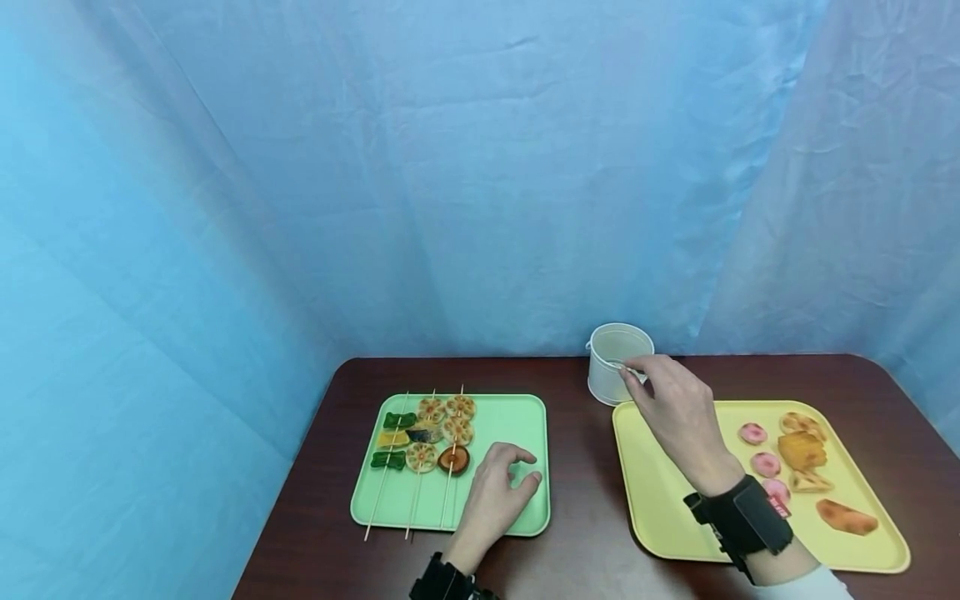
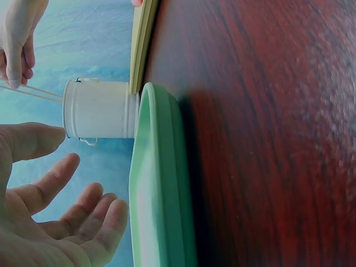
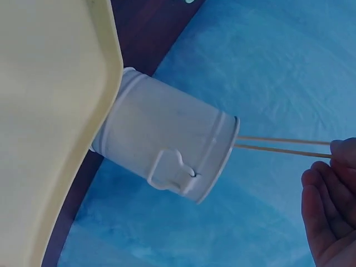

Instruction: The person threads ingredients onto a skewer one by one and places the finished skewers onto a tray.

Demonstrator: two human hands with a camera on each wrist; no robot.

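Note:
My right hand [image 1: 678, 417] is above the small white bucket [image 1: 602, 377], thumb and fingers pinching the ends of two thin wooden skewers [image 3: 283, 139]. Their other ends go down inside the bucket. Over the right part of the green tray [image 1: 513, 417] hovers my left hand [image 1: 495, 492], fingers loosely bent and apart, holding nothing. Beside it on that tray lie three loaded skewers: one with green and yellow pieces [image 1: 393, 439], one with lotus root slices [image 1: 422, 457] and a dark-edged piece, and one with lotus slices and a brown mushroom [image 1: 453, 460].
A yellow tray [image 1: 660, 508] lies at the right, its back left corner close to the bucket. On it are several pink rings [image 1: 766, 464], golden-brown pieces [image 1: 802, 450] and a longer brown piece [image 1: 846, 517]. Blue cloth [image 1: 480, 208] hangs behind the dark wooden table [image 1: 581, 500].

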